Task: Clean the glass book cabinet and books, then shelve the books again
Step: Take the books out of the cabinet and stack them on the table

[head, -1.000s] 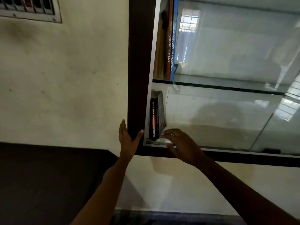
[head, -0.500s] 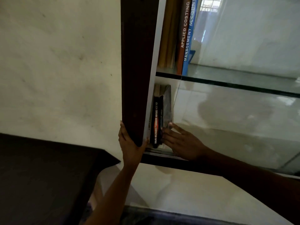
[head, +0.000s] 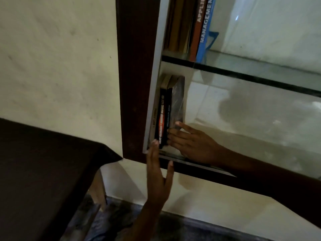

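A wall-mounted book cabinet with a dark wooden frame (head: 135, 75) and glass shelves (head: 243, 72) fills the right side. On its lower shelf a few dark books (head: 166, 115) stand upright against the left wall. My right hand (head: 191, 143) is inside the cabinet, its straight fingers touching the outer book near its bottom. My left hand (head: 158, 174) is flat and upright in front of the cabinet's lower left corner, fingertips at the bottom of the book spines. On the upper shelf stand several taller books (head: 196, 26), one orange and one blue.
A dark wooden table top (head: 43, 171) juts out at the lower left, its corner close to the cabinet frame. A cream wall (head: 60, 58) lies to the left and below the cabinet. Dark floor (head: 121, 223) shows at the bottom.
My left hand has let go of the cabinet's frame edge and moved right, in front of the books. My right hand has slid further in against the books. The view has moved closer.
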